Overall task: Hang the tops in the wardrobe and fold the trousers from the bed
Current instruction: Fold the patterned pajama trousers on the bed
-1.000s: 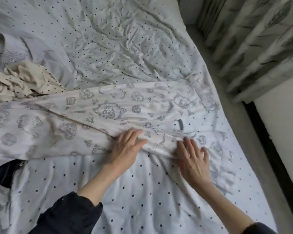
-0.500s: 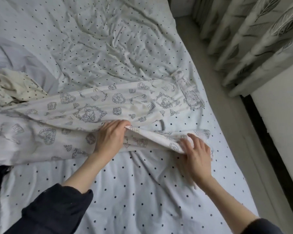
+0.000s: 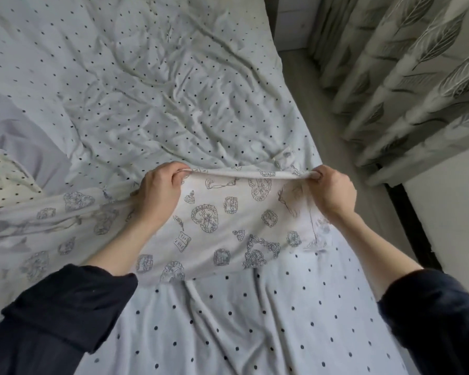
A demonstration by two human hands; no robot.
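White trousers [image 3: 222, 226] printed with grey drawings lie across the polka-dot bed [image 3: 255, 320], stretching off to the left. Their near edge is lifted and turned over toward the far side. My left hand [image 3: 160, 193] grips that raised edge at its left end, and my right hand [image 3: 332, 190] grips it at the right end, so the fabric is stretched taut between them. A cream dotted garment [image 3: 8, 177] lies crumpled at the left edge, partly cut off by the frame.
A pale lilac cloth [image 3: 25, 131] lies at the left, behind the cream garment. The bed's right edge drops to a strip of floor [image 3: 328, 125]. Leaf-patterned curtains [image 3: 406, 71] hang at the right, beside a white wall [image 3: 450, 226].
Both hands went from resting flat on the trousers to gripping the near edge, then lifted it and carried it away from me over the other leg.
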